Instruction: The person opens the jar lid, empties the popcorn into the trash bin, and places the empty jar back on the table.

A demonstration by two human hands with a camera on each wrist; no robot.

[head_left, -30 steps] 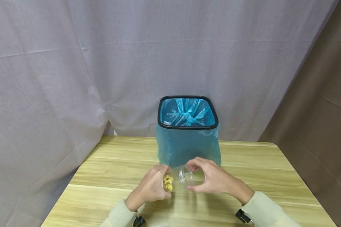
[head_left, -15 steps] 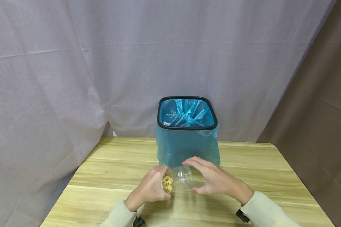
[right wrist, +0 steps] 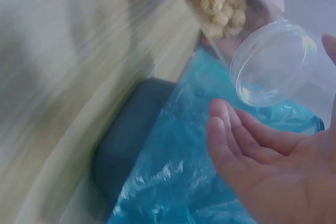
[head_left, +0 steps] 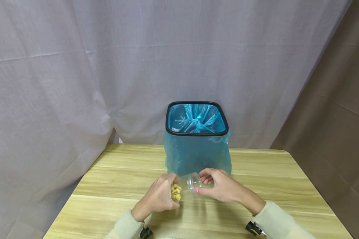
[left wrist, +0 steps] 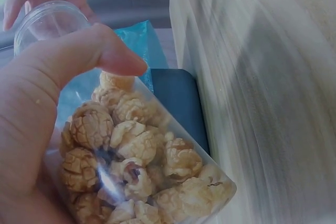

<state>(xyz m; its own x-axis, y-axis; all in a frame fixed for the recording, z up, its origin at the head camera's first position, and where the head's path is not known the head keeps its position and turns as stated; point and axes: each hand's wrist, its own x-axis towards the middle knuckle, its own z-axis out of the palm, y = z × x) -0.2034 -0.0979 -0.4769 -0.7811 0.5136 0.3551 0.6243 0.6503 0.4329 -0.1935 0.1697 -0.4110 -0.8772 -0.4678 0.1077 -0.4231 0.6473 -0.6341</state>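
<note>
A clear plastic jar (left wrist: 218,190) of golden popcorn (left wrist: 139,140) lies tilted in my left hand (head_left: 157,196), just above the table and in front of the bin. The left thumb and fingers grip round its body. Its clear round lid end (head_left: 193,182) points right, toward my right hand (head_left: 222,186). That hand's fingers are loosely curved. The right wrist view shows the fingertips (right wrist: 216,124) apart from the lid end; in the head view, the thumb tip overlaps its edge, and contact there is hard to judge.
A bin with a black rim (head_left: 197,134) and blue liner bag (head_left: 197,154) stands behind the hands at the table's back edge. Grey curtain (head_left: 137,66) hangs behind it, with a brown one (head_left: 332,139) at right. The wooden table (head_left: 116,179) extends to both sides.
The left hand has kept the jar nearly still. The right hand's fingers and thumb, spread wide round the lid end half a second ago, have drawn closer together and shifted their position.
</note>
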